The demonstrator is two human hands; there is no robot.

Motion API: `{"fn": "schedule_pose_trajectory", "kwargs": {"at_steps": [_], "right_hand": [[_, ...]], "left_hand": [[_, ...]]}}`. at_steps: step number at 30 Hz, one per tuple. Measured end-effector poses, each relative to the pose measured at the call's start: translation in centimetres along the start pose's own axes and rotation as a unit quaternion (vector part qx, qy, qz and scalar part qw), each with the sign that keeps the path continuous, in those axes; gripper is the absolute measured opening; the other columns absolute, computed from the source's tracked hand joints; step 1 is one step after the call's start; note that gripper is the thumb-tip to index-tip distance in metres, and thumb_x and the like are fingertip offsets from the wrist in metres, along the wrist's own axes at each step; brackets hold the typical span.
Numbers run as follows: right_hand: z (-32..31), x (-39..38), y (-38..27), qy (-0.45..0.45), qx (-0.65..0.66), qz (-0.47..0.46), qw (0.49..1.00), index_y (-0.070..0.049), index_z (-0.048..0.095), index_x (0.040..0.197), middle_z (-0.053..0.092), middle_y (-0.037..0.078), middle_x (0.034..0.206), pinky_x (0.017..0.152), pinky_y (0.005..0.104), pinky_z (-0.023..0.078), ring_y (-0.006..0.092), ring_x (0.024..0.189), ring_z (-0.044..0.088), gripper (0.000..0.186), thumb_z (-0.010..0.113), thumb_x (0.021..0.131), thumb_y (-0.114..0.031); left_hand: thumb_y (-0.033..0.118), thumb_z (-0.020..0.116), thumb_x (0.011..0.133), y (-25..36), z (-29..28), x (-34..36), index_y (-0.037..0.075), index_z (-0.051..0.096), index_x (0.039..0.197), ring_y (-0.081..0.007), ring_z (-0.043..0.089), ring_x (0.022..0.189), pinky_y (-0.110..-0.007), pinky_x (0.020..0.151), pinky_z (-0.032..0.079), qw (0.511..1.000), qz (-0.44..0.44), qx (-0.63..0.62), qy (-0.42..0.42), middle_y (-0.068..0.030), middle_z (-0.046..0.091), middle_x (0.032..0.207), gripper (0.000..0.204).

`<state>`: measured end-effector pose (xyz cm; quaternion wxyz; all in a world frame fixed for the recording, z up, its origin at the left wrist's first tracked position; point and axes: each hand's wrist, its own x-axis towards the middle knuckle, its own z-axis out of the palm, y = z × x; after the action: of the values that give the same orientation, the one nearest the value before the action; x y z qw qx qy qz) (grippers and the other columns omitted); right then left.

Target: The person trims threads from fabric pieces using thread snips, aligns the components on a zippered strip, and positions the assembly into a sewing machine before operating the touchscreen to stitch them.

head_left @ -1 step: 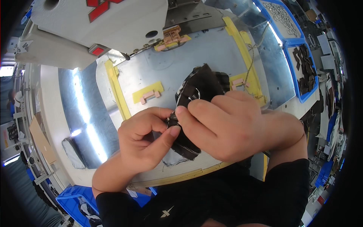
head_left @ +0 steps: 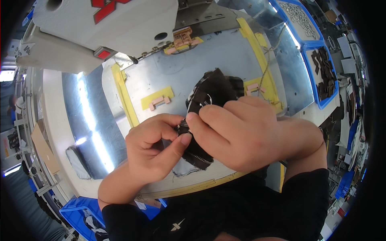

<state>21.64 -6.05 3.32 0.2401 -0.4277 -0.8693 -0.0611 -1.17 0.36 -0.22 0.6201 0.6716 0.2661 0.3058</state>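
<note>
A dark brown fabric piece with a zipper (head_left: pixel 200 158), perhaps a small pouch (head_left: pixel 217 85), is held between my hands over the front of the metal plate. My left hand (head_left: pixel 150 148) pinches a small dark tab at its left edge between thumb and forefinger. From the other side, my right hand (head_left: pixel 245 136) is closed on the brown fabric, its forefinger and thumb close to the left fingertips. A thin metal ring (head_left: pixel 211 99) shows on the fabric just above my right hand. The right hand covers much of the piece's middle.
A white sewing machine head (head_left: pixel 144 28) with a copper-coloured clamp (head_left: pixel 183 39) stands over the metal plate (head_left: pixel 193 56). Yellow tape (head_left: pixel 124 94) borders the plate. Blue trays (head_left: pixel 321 102) at right hold metal rings and dark strips. A grey-edged fabric piece (head_left: pixel 77 162) lies at left.
</note>
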Motion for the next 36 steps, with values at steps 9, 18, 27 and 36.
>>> {"fn": "schedule_pose_trajectory", "kwargs": {"at_steps": [9, 18, 27, 36], "right_hand": [[0.1, 1.1, 2.2, -0.018, 0.303, 0.206, 0.93, 0.0, 0.067, 0.116, 0.066, 0.01, 0.095, 0.067, 0.0334, 0.053, 0.0256, 0.082, 0.066, 0.044, 0.083, 0.079, -0.018], [0.6, 1.0, 4.1, -0.173, 0.433, 0.192, 0.863, -0.001, 0.068, 0.092, 0.066, 0.017, 0.085, 0.073, 0.0456, 0.05, 0.0394, 0.081, 0.065, 0.024, 0.075, 0.086, -0.023], [0.3, 1.2, 4.6, -0.23, 0.445, 0.19, 0.844, -0.002, 0.07, 0.084, 0.064, 0.013, 0.08, 0.066, 0.0426, 0.047, 0.0355, 0.077, 0.063, 0.013, 0.074, 0.083, -0.015], [-0.2, 1.4, 4.6, -0.221, 0.458, 0.175, 0.843, -0.002, 0.067, 0.081, 0.063, 0.016, 0.079, 0.069, 0.0462, 0.046, 0.0392, 0.079, 0.062, 0.015, 0.071, 0.086, -0.016]], "left_hand": [[-0.008, 0.077, 0.081, -0.2, -0.3, -0.3, -0.001, 0.064, 0.077, -0.0203, 0.071, 0.091, -0.028, 0.077, 0.054, 0.999, -0.006, 0.034, -0.018, -0.0206, 0.073, 0.102, 0.016], [-0.006, 0.08, 0.077, 0.1, -0.3, 0.3, 0.001, 0.063, 0.072, -0.0268, 0.072, 0.089, -0.031, 0.075, 0.056, 0.996, 0.03, 0.063, -0.059, -0.0206, 0.074, 0.099, 0.018], [-0.005, 0.076, 0.072, 0.5, -0.4, 0.7, 0.002, 0.064, 0.073, -0.017, 0.06, 0.075, -0.028, 0.066, 0.047, 0.979, 0.063, 0.193, -0.032, -0.0157, 0.066, 0.103, 0.014], [-0.003, 0.075, 0.072, 1.0, -0.3, 0.8, 0.004, 0.068, 0.076, -0.0247, 0.063, 0.077, -0.032, 0.069, 0.048, 0.983, -0.022, 0.173, -0.064, -0.0104, 0.07, 0.085, 0.011]]}}
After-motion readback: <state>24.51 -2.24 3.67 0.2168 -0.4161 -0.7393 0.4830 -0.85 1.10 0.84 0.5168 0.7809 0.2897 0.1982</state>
